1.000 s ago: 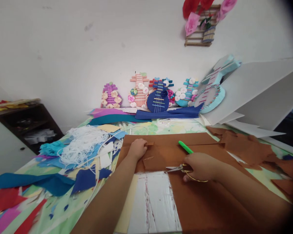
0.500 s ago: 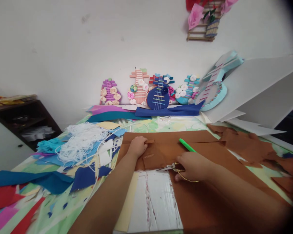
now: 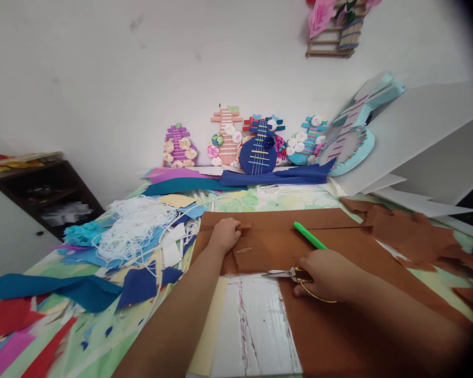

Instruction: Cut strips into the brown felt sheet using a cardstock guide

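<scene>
My left hand (image 3: 225,234) is closed on the raised flap of a brown sheet (image 3: 276,218), near its upper left part. Gold-handled scissors (image 3: 289,273) are in my right hand (image 3: 319,270), their blades pointing left along the brown material's edge. Below the blades lies a white board (image 3: 256,325) with reddish glue-like streaks, and a cream strip (image 3: 208,325) runs down its left side. A green marker (image 3: 309,235) rests on the brown sheet just above my right hand.
White cord (image 3: 136,228) and coloured scraps (image 3: 79,289) cover the table's left side. Brown scraps (image 3: 413,233) lie at the right. Small decorated instruments (image 3: 258,155) stand along the wall, beside a large light-blue one (image 3: 355,149) and grey-white boards (image 3: 429,142).
The view has shifted slightly. My right hand and the scissors have moved a little to the right, away from my left hand, which keeps its hold on the brown flap.
</scene>
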The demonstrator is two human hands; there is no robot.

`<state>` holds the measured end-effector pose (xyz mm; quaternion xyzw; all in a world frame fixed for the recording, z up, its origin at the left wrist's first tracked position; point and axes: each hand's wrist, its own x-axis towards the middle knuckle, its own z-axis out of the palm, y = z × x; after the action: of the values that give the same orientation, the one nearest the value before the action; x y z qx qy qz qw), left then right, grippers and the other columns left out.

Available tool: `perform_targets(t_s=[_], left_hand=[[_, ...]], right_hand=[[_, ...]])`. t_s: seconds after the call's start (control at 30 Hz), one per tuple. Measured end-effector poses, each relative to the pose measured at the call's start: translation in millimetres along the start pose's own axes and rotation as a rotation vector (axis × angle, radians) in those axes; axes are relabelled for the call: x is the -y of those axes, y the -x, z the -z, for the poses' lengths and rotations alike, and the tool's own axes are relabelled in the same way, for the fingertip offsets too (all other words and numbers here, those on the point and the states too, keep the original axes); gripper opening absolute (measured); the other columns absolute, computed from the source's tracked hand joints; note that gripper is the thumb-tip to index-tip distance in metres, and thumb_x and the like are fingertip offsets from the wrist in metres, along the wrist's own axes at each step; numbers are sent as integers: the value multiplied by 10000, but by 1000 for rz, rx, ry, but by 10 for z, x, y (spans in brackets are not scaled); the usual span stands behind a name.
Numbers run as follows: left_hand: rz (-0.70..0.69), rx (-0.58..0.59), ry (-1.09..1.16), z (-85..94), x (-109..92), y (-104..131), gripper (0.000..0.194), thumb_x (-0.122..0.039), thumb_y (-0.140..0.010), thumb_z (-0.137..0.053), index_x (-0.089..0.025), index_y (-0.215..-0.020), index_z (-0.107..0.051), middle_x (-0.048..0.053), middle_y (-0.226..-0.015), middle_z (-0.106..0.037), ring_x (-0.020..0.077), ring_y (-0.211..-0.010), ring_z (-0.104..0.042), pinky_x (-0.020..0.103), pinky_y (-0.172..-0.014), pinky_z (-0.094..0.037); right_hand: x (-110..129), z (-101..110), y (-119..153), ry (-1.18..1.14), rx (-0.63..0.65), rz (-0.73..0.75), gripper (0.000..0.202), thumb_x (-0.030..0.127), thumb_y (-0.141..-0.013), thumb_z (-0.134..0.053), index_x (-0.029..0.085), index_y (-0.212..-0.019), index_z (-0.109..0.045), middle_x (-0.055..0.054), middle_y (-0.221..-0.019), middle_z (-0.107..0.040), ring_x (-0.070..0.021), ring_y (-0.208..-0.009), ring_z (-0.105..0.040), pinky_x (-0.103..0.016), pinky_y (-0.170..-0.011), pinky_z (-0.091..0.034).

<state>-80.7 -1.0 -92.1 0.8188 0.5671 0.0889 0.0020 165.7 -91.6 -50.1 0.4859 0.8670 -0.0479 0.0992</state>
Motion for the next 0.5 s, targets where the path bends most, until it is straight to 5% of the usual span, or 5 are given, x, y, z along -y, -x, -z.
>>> perform_targets(t_s=[0.5], left_hand=[[8,3,-23,-12,-14,-6,246,-289,-865,-488,-163,-1075,-495,70,-1084,-503,195,-895,-531,388,-745,-452]], right_hand=[[49,3,-58,-9,9,-2,445,609,-628,-521,181,-680,-629,-67,-632,-618,-244,-653,-586,-300,-516,-358]])
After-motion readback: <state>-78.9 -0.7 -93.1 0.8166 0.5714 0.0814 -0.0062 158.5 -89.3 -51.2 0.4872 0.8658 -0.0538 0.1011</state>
